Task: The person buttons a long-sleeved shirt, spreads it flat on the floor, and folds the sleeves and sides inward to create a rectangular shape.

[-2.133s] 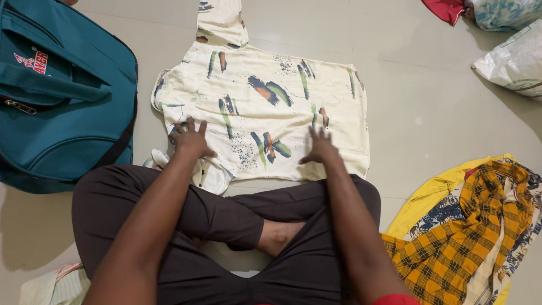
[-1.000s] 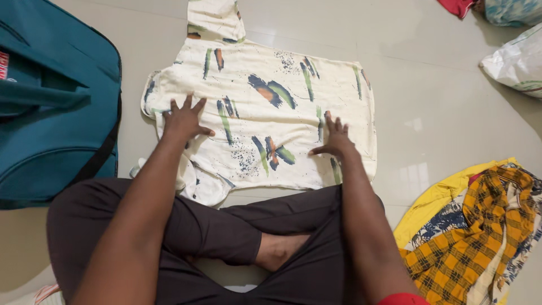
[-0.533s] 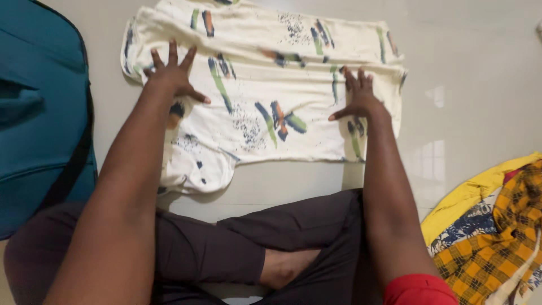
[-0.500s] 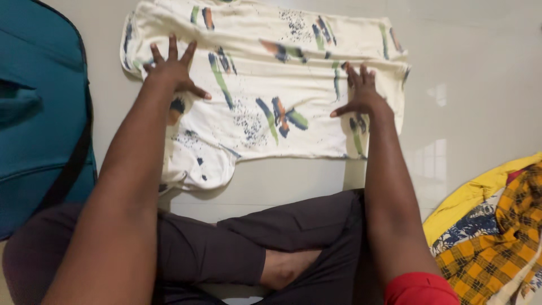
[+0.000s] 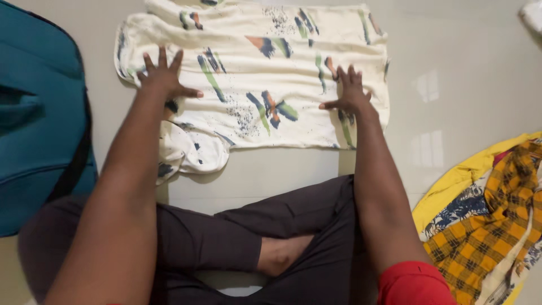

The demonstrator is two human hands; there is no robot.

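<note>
On the tiled floor, head view: cream printed shirt spread flat before the crossed legs. Left hand open, fingers splayed, palm down near collar end; right hand open, flat near hem. Teal bag at left, checked cloth at right. Rec.: even pressure w/ both palms, tuck bunched sleeve flat.

The shirt lies flat on the floor at the top centre, beyond my crossed legs. My left hand rests on its left part, my right hand on its right. A bag sits at left, a clothes pile at lower right
</note>
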